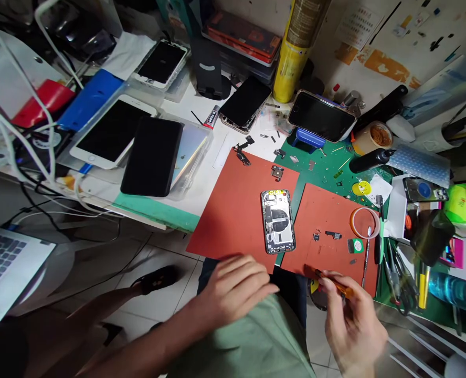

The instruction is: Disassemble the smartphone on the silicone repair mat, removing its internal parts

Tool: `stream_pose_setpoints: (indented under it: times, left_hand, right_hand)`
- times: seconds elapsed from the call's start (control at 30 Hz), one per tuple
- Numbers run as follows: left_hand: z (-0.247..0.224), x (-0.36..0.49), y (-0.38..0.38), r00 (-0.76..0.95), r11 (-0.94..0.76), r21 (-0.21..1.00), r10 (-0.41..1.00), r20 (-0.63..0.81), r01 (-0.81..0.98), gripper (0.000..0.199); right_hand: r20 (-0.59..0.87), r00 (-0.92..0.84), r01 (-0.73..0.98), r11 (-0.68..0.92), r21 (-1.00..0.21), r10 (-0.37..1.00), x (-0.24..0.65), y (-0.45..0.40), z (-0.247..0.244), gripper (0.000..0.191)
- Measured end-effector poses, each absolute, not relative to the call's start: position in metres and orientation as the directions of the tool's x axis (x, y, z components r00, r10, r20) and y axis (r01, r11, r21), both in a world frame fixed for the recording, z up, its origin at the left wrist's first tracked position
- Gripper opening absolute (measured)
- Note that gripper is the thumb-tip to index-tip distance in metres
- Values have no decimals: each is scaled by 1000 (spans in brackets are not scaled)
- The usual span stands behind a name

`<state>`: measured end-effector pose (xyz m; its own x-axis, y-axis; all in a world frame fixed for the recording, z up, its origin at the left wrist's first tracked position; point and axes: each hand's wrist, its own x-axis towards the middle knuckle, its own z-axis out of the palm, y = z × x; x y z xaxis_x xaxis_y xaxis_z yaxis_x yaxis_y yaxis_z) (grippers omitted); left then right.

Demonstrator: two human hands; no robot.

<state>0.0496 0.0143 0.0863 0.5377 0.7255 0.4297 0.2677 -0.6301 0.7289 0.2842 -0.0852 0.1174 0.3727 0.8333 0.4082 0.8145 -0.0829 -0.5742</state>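
Observation:
An opened phone (278, 223) lies on the red mat (225, 220), its battery and inner parts exposed. My left hand (241, 289) is in front of the mat's near edge, palm down, with its fingers stretched out and holding nothing. Between thumb and fingers, my right hand (355, 320) grips a small amber-handled screwdriver (341, 287). Its thin end points left, over the near edge of the second red mat (311, 236); the very tip is unclear. Small phone parts (333, 235) lie on that mat. A camera-like module (277, 172) and a flex cable (242, 154) lie beyond the phone.
Tweezers (367, 257) and a tape roll (364, 222) lie at right, beside pliers (400, 278) and a water bottle (453, 289). Another phone (322, 116) leans on a blue stand (309, 139). Phones and tablets (152, 156) are stacked at left. Another person's leg (110, 299) shows below.

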Motion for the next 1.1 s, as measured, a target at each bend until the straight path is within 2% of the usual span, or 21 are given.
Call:
stream_pose_setpoints:
  times: [0.07, 0.17, 0.27, 0.43, 0.73, 0.9, 1.0, 1.1]
  left_hand:
    - [86, 44, 30, 522, -673, 660, 715, 465, 333, 12]
    - [82, 42, 44, 553, -679, 631, 711, 435, 376, 6]
    - [76, 45, 47, 587, -682, 613, 703, 401, 398, 4]
    - [63, 50, 48, 578, -725, 548, 677, 456, 417, 5]
    - [61, 49, 48, 566, -723, 542, 682, 464, 428, 5]
    - [60, 50, 49, 557, -723, 539, 684, 471, 432, 5]
    - [59, 49, 49, 553, -715, 552, 691, 465, 429, 5]
    - [58, 48, 49, 559, -712, 564, 692, 457, 419, 11]
  right_hand:
    - [409, 345, 852, -99, -515, 845, 284, -82, 114, 23]
    - [416, 342, 787, -14, -617, 843, 277, -73, 118, 26]
    - [396, 198, 710, 147, -689, 897, 266, -56, 120, 31]
    - [501, -2, 750, 333, -571, 865, 253, -24, 111, 47]
    - [502, -37, 821, 313, -477, 864, 251, -15, 108, 31]
    - [498, -59, 850, 306, -430, 865, 250, -15, 109, 35]
    - [437, -123, 861, 315, -399, 891, 251, -14, 117, 38]
    - [336, -257, 849, 378, -369, 906, 252, -12, 127, 39]
